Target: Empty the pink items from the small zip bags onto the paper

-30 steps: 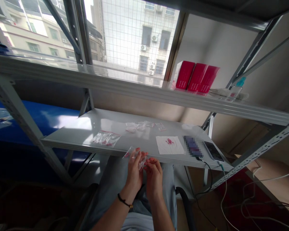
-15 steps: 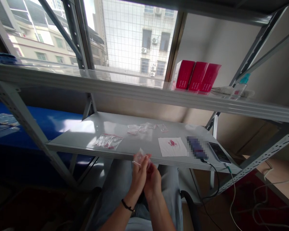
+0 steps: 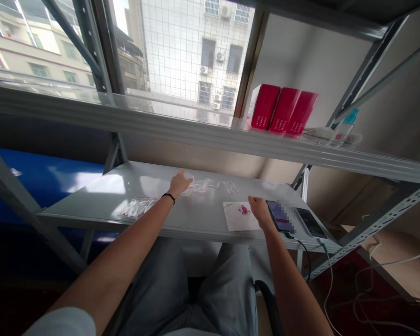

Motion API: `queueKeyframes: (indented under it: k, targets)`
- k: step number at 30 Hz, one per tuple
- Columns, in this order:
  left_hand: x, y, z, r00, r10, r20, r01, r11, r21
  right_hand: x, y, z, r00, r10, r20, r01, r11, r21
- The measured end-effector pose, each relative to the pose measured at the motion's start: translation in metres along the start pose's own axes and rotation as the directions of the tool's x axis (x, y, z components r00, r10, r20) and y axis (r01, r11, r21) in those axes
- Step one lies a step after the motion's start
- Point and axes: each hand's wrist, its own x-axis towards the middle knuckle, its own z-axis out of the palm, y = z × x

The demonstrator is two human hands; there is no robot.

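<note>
My left hand point(image 3: 179, 184), with a dark band at its wrist, reaches over the back of the shelf. Its thumb and fingers pinch what looks like a clear plastic bag point(image 3: 192, 178), blurred. Right beside it lies a spread of clear plastic bags point(image 3: 205, 185). My right hand point(image 3: 259, 208) has its fingers curled together above the right side of a white paper sheet point(image 3: 233, 220); any contents are hidden. Small red pieces point(image 3: 244, 210) lie in a little heap on the sheet, just left of that hand. A pile of plastic bags point(image 3: 138, 206) sits by my left forearm.
Two phones with cables, one dark point(image 3: 280, 217) and one with a pale edge point(image 3: 311, 223), lie at the right. Across the back runs an upper shelf point(image 3: 143, 117) carrying red boxes point(image 3: 283, 109) and a spray bottle point(image 3: 342, 128). Metal uprights point(image 3: 45, 219) frame the left side.
My hands have parted from together over my lap, where they held a clear bag. The left went forward to the bags, the right forward and right to the paper sheet.
</note>
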Motion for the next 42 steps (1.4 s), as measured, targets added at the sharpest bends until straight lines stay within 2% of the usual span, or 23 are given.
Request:
queueKeyframes:
  k: [3,6,10,12,15,18,21,24,27,33,37,42]
  targets:
    - [0.006,0.001,0.014,1.0,0.025,0.011,-0.026,0.994,0.105,0.028,0.001,0.012,0.998,-0.03,0.06,0.047,0.952,-0.302]
    - [0.006,0.009,0.028,0.997,0.075,0.022,-0.078,0.981,0.175,0.034,0.005,0.024,0.991,-0.046,0.128,0.108,0.841,-0.529]
    - [0.001,0.018,0.042,0.995,0.093,0.041,-0.101,0.955,0.278,0.031,0.01,0.033,0.974,-0.069,0.214,0.199,0.705,-0.681]
    - [-0.002,0.018,0.04,0.993,0.118,0.026,-0.12,0.937,0.329,0.03,0.013,0.036,0.963,-0.084,0.256,0.246,0.659,-0.711]
    - [-0.002,0.011,0.015,0.984,0.177,-0.022,-0.155,0.909,0.387,0.029,0.02,0.039,0.949,-0.105,0.296,0.296,0.617,-0.729]
    - [-0.003,-0.007,-0.035,0.979,0.201,-0.021,-0.173,0.889,0.425,0.03,0.028,0.041,0.944,-0.124,0.306,0.317,0.602,-0.733]
    - [-0.017,-0.035,-0.088,0.983,0.174,0.061,-0.182,0.872,0.454,0.031,0.033,0.041,0.942,-0.132,0.307,0.323,0.6,-0.732]
    - [-0.043,-0.066,-0.121,0.978,0.138,0.158,-0.199,0.849,0.49,0.03,0.035,0.041,0.945,-0.13,0.3,0.316,0.606,-0.73]
    - [-0.068,-0.09,-0.13,0.974,0.122,0.192,-0.209,0.81,0.548,0.028,0.035,0.04,0.949,-0.131,0.288,0.306,0.615,-0.727]
    - [-0.092,-0.109,-0.117,0.966,0.15,0.211,-0.255,0.696,0.671,0.03,0.036,0.04,0.945,-0.176,0.277,0.325,0.618,-0.716]
    - [-0.093,-0.109,-0.112,0.972,0.189,0.138,-0.233,0.713,0.661,0.032,0.038,0.04,0.947,-0.228,0.228,0.322,0.629,-0.707]
    - [-0.087,-0.111,-0.118,0.979,0.201,0.044,-0.186,0.768,0.613,0.032,0.033,0.03,0.942,-0.309,0.133,0.316,0.675,-0.667]
